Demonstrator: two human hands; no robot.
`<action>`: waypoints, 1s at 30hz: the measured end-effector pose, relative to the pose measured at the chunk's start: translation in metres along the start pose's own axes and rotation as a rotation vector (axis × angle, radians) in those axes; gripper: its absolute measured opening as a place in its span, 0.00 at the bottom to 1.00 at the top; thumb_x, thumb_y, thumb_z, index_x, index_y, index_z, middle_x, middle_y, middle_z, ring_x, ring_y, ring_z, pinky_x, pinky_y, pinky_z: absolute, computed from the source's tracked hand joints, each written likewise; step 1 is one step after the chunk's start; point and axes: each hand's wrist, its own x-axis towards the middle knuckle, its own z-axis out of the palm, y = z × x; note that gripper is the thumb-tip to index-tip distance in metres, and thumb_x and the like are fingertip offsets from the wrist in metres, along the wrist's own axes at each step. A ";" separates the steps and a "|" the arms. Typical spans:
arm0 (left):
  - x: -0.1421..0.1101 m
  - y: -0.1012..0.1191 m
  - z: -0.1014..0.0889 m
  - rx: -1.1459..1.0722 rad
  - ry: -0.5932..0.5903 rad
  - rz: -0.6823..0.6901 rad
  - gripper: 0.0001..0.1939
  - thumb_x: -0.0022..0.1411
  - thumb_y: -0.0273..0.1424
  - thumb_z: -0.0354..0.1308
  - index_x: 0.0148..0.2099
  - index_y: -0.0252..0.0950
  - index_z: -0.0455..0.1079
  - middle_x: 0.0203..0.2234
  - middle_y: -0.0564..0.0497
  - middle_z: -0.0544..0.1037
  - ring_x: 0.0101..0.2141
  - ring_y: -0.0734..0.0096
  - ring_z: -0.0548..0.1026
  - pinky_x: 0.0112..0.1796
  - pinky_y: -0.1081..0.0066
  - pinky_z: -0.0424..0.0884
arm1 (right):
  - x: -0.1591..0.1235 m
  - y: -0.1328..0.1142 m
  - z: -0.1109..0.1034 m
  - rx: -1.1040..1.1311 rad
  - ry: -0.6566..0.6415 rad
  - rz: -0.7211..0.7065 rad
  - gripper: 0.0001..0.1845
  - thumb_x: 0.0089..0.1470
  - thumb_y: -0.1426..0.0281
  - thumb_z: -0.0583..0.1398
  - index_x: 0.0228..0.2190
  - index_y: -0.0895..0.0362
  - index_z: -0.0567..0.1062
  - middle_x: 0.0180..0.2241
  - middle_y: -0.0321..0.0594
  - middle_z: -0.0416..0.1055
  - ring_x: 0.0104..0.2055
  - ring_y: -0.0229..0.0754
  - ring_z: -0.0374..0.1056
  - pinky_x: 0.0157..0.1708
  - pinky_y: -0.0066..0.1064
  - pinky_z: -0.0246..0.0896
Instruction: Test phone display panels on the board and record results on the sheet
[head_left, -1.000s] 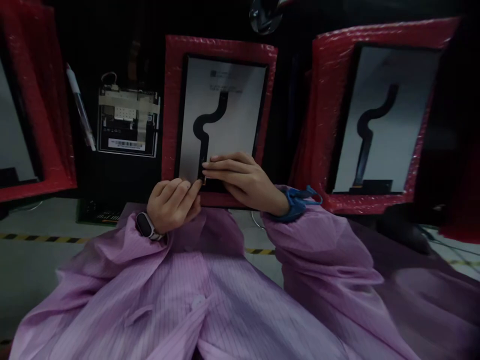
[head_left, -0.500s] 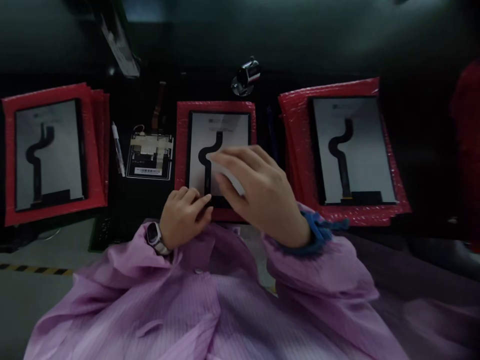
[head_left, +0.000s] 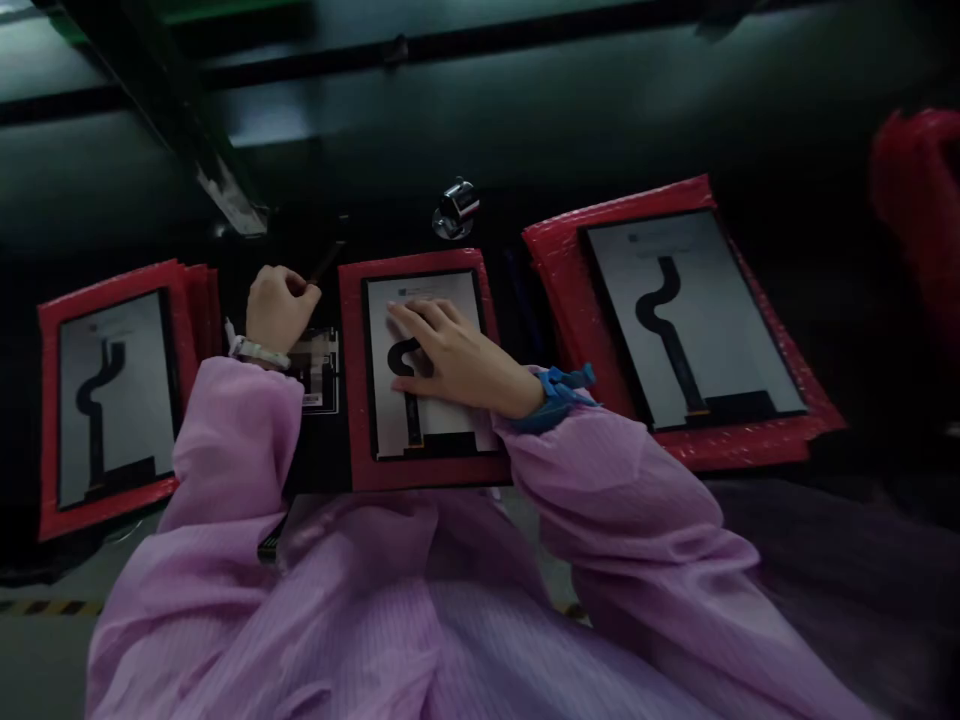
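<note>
My left hand [head_left: 281, 312] is over the small circuit board module [head_left: 321, 370], thumb and forefinger pinched at the near end of a thin brown ribbon cable [head_left: 327, 262]. The hand and wrist cover much of that module. On the middle display panel [head_left: 456, 425], my right hand [head_left: 446, 360] rests with fingers apart. It partly hides the panel's black S-shaped flex cable [head_left: 412, 415]. Under this panel lies a red bubble-wrap sleeve [head_left: 360, 430].
Another display panel [head_left: 142, 400] lies on red sleeves at the left. To the right, a similar panel [head_left: 731, 340] tops a stack of red sleeves [head_left: 551, 260]. A shiny metal cylinder on a round base [head_left: 456, 208] stands behind the middle panel.
My left hand has moved from the middle panel's lower edge up and left to the ribbon cable. My right hand has settled flatter on the panel. The view has tilted upward.
</note>
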 end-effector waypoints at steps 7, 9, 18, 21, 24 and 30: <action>0.006 -0.001 0.000 -0.779 -0.042 0.059 0.06 0.59 0.36 0.61 0.35 0.41 0.68 0.24 0.56 0.76 0.24 0.73 0.70 0.30 0.66 0.68 | -0.004 -0.013 -0.004 0.175 0.034 0.088 0.35 0.57 0.75 0.63 0.64 0.56 0.61 0.61 0.52 0.60 0.64 0.57 0.58 0.65 0.54 0.60; 0.004 0.000 0.001 -0.870 0.013 0.168 0.12 0.65 0.44 0.60 0.36 0.42 0.70 0.22 0.56 0.76 0.21 0.74 0.70 0.25 0.69 0.65 | -0.004 -0.014 0.001 0.344 0.138 0.150 0.32 0.57 0.75 0.62 0.61 0.52 0.63 0.63 0.49 0.56 0.66 0.54 0.57 0.63 0.52 0.64; -0.009 0.007 -0.007 -0.694 -0.041 0.514 0.09 0.73 0.41 0.55 0.51 0.47 0.67 0.52 0.66 0.74 0.38 0.79 0.79 0.34 0.68 0.80 | -0.001 -0.012 0.007 0.898 0.118 0.188 0.30 0.65 0.60 0.57 0.65 0.48 0.56 0.61 0.46 0.67 0.58 0.46 0.70 0.54 0.46 0.74; -0.016 0.013 -0.012 -0.658 -0.036 0.565 0.08 0.75 0.38 0.53 0.45 0.42 0.71 0.37 0.62 0.79 0.35 0.79 0.79 0.32 0.69 0.78 | 0.001 -0.020 0.005 0.957 0.055 0.150 0.18 0.69 0.59 0.51 0.53 0.53 0.69 0.55 0.47 0.73 0.59 0.46 0.70 0.60 0.46 0.68; -0.024 0.018 -0.018 -0.607 -0.098 0.598 0.10 0.75 0.37 0.54 0.43 0.41 0.74 0.31 0.59 0.80 0.30 0.80 0.76 0.31 0.69 0.74 | 0.000 -0.026 0.006 0.922 0.049 0.156 0.24 0.70 0.52 0.43 0.46 0.53 0.71 0.54 0.46 0.72 0.58 0.46 0.68 0.60 0.46 0.66; -0.029 0.023 -0.026 -0.382 -0.398 0.617 0.13 0.72 0.42 0.53 0.39 0.45 0.75 0.28 0.55 0.80 0.29 0.70 0.75 0.40 0.58 0.75 | 0.001 -0.022 0.007 0.725 0.084 0.043 0.27 0.71 0.53 0.39 0.36 0.53 0.69 0.48 0.45 0.73 0.49 0.46 0.67 0.56 0.49 0.63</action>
